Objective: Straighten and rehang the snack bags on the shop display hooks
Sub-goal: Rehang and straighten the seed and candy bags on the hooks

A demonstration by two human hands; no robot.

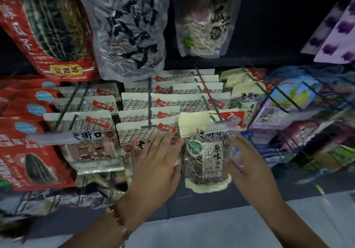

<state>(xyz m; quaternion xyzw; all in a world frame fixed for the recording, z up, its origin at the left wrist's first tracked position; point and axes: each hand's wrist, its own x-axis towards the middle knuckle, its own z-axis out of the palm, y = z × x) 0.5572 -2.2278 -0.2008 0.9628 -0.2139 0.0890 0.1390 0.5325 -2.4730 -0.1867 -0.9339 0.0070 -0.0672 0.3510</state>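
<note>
My left hand (pixel 157 159) lies flat, fingers straight, on the bags left of the snack bag (pixel 206 151). My right hand (pixel 247 163) pinches its right edge. It hangs on the hook (pixel 213 111). A hard tug could rip its hole

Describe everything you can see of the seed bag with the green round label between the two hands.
The seed bag is a glossy pouch, cream at the top and bottom edges, with a clear window showing dark striped seeds, a green round label and black characters. It hangs roughly upright at the front of a display hook, behind a price strip. The left hand rests against its left edge; the right hand holds its right edge.
</note>
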